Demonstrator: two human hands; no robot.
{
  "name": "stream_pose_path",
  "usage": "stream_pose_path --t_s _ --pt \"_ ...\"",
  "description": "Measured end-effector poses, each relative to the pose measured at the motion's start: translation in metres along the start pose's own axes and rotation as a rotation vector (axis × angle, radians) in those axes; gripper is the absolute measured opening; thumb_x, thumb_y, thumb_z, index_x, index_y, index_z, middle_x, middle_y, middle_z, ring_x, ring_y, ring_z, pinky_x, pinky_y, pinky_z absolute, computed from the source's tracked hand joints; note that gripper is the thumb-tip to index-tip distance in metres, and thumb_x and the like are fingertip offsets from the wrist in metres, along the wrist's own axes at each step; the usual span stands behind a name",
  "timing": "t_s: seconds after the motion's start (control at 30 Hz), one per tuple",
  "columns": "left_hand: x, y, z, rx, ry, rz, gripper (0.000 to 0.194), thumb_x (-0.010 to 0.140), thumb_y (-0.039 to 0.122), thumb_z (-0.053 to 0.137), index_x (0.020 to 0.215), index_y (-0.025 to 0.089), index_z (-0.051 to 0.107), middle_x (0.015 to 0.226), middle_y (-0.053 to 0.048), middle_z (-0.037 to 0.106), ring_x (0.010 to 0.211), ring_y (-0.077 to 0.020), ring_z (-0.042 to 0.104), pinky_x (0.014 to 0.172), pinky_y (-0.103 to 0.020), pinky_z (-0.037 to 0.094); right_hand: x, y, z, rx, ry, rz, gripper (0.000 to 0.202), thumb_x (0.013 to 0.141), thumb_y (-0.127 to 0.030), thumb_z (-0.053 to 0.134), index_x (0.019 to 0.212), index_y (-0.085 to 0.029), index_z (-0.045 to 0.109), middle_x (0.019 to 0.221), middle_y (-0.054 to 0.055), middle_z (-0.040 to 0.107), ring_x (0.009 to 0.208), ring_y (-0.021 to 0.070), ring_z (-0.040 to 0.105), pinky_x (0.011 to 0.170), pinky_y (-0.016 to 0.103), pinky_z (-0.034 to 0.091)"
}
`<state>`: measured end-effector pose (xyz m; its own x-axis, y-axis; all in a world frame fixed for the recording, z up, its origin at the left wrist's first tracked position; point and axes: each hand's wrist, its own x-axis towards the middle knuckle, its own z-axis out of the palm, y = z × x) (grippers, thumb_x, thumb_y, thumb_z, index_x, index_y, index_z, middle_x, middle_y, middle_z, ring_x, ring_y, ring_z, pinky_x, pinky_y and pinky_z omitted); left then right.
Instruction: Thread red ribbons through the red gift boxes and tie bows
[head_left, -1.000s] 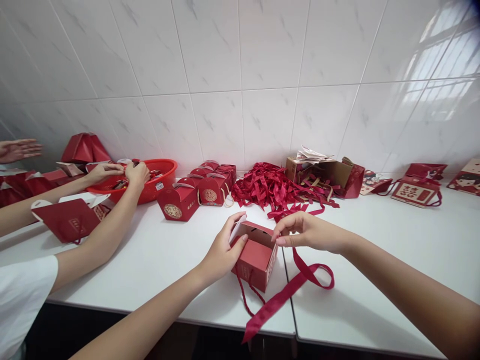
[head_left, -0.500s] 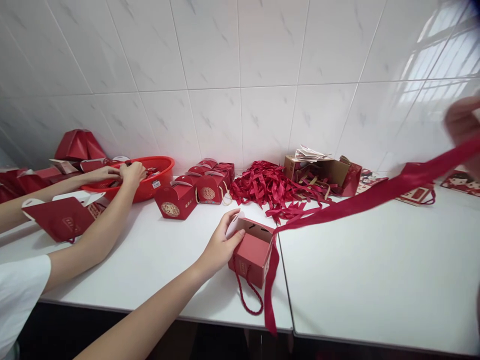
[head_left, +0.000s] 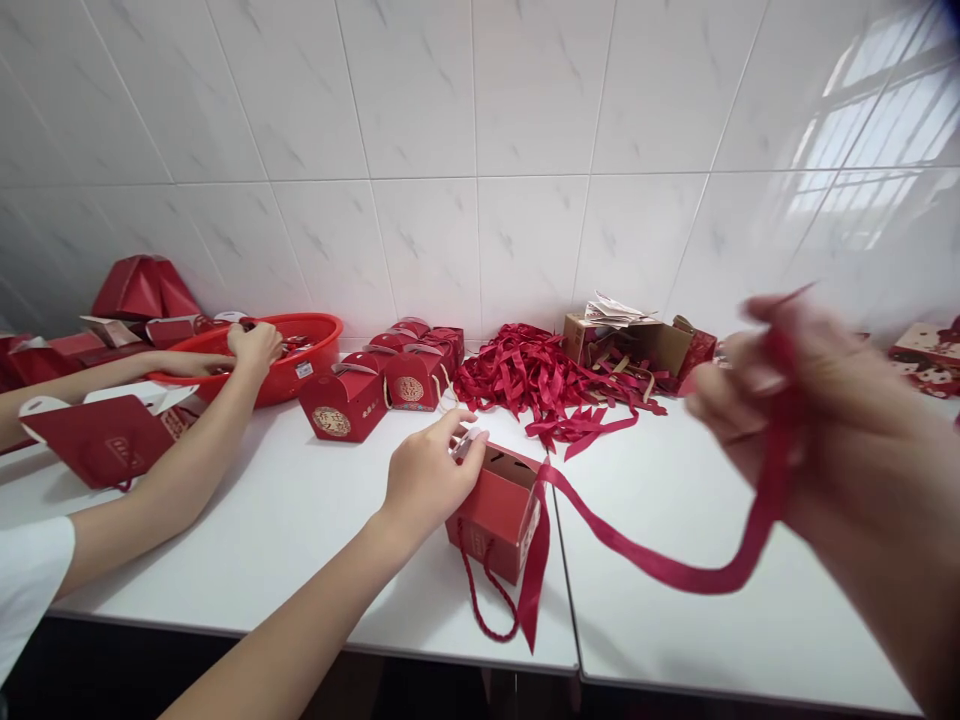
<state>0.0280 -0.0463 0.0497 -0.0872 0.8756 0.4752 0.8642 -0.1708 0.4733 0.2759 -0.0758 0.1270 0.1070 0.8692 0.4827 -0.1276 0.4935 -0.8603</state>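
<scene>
A small red gift box (head_left: 491, 515) stands open-topped near the table's front edge, a twisted cord handle (head_left: 480, 600) hanging from its near side. My left hand (head_left: 435, 465) grips the box by its white inner flap, thumb and fingers closed on it. In the air at the right is my right hand (head_left: 787, 400), blurred, its fingers closed on one end of a dark red ribbon (head_left: 675, 572). The ribbon sags from there to a slot at the box's right edge, and its other end hangs down beside the box.
Behind lie a heap of red ribbons (head_left: 517, 370) and an open carton (head_left: 667, 345). Finished-looking red boxes (head_left: 349, 400) stand left of the heap. A co-worker's hands (head_left: 251, 350) reach into a red basin (head_left: 311, 355), near another open box (head_left: 105, 440). A seam (head_left: 568, 560) divides the white tabletop.
My right hand has come inward from the far right, and the taut ribbon has gone slack. My left hand has closed further over the box's flap.
</scene>
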Motion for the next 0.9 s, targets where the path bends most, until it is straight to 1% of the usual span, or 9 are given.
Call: stream_pose_path --t_s 0.1,0.23,0.3,0.43,0.53,0.63,0.73,0.8,0.9 --pt "0.001 0.004 0.001 0.07 0.046 0.106 0.03 0.081 0.023 0.047 0.11 0.024 0.057 0.102 -0.003 0.068 0.092 -0.0236 0.063 0.075 -0.032 0.048 -0.011 0.02 0.023 0.169 -0.074 0.211 0.014 0.077 -0.04 0.067 0.083 -0.027 0.068 0.053 -0.004 0.045 0.046 0.0063 0.039 0.042 0.021 0.03" --pt "0.004 0.011 0.004 0.162 0.074 0.27 0.048 0.076 0.007 0.044 0.121 0.022 0.05 0.116 -0.006 0.06 0.103 -0.024 0.057 0.082 -0.034 0.046 -0.019 0.053 0.052 0.3 -0.128 0.465 0.021 0.072 -0.04 0.072 0.082 -0.022 0.068 0.058 -0.004 0.049 0.051 0.0065 0.041 0.048 0.021 0.036" --pt "0.007 0.015 0.008 0.236 0.066 0.344 0.05 0.075 0.006 0.044 0.122 0.023 0.05 0.116 -0.006 0.059 0.103 -0.0252 0.055 0.084 -0.036 0.045 -0.019 0.066 0.063 0.369 -0.126 0.514 0.024 0.07 -0.04 0.073 0.084 -0.022 0.067 0.061 -0.004 0.051 0.053 0.0068 0.044 0.052 0.021 0.038" --pt "0.012 0.017 0.015 0.336 0.013 0.41 0.047 0.078 0.012 0.049 0.123 0.022 0.05 0.118 -0.009 0.056 0.107 -0.0296 0.05 0.086 -0.041 0.044 -0.015 0.088 0.082 0.443 -0.104 0.459 0.027 0.067 -0.041 0.074 0.084 -0.022 0.065 0.062 -0.005 0.051 0.055 0.0077 0.045 0.056 0.022 0.04" --pt "0.014 0.009 0.013 0.187 0.017 0.282 0.045 0.08 0.018 0.051 0.124 0.021 0.048 0.12 -0.011 0.055 0.11 -0.0299 0.049 0.086 -0.043 0.045 -0.012 0.103 0.093 0.408 -0.172 0.46 0.029 0.066 -0.043 0.073 0.082 -0.02 0.063 0.062 -0.004 0.053 0.054 0.0079 0.045 0.055 0.022 0.039" --pt "0.011 -0.005 0.003 -0.208 0.021 0.017 0.038 0.081 0.031 0.053 0.118 0.022 0.049 0.111 -0.009 0.059 0.101 -0.0244 0.057 0.077 -0.036 0.049 -0.01 0.11 0.097 0.322 -0.292 0.551 0.026 0.067 -0.039 0.07 0.079 -0.017 0.063 0.055 -0.004 0.051 0.05 0.0079 0.044 0.051 0.022 0.035" --pt "0.002 -0.015 -0.008 -0.51 -0.114 -0.186 0.034 0.082 0.045 0.053 0.106 0.02 0.054 0.09 -0.004 0.063 0.083 -0.0191 0.061 0.065 -0.028 0.049 -0.006 0.108 0.095 0.214 -0.38 0.623 0.019 0.071 -0.027 0.061 0.085 -0.015 0.063 0.05 -0.005 0.05 0.047 0.0084 0.045 0.048 0.021 0.033" --pt "-0.005 -0.017 -0.011 -0.608 -0.183 -0.246 0.034 0.081 0.048 0.052 0.1 0.02 0.056 0.084 -0.002 0.062 0.078 -0.0166 0.06 0.064 -0.026 0.048 -0.004 0.105 0.093 0.131 -0.427 0.63 0.018 0.073 -0.021 0.057 0.09 -0.016 0.06 0.05 -0.005 0.051 0.047 0.0089 0.047 0.049 0.022 0.035" --pt "-0.012 -0.013 -0.01 -0.697 -0.206 -0.266 0.034 0.08 0.049 0.055 0.097 0.02 0.057 0.085 -0.001 0.062 0.079 -0.0153 0.059 0.064 -0.024 0.049 -0.002 0.102 0.091 0.016 -0.475 0.603 0.021 0.074 -0.017 0.057 0.094 -0.018 0.054 0.052 -0.007 0.051 0.045 0.0086 0.047 0.05 0.022 0.036"
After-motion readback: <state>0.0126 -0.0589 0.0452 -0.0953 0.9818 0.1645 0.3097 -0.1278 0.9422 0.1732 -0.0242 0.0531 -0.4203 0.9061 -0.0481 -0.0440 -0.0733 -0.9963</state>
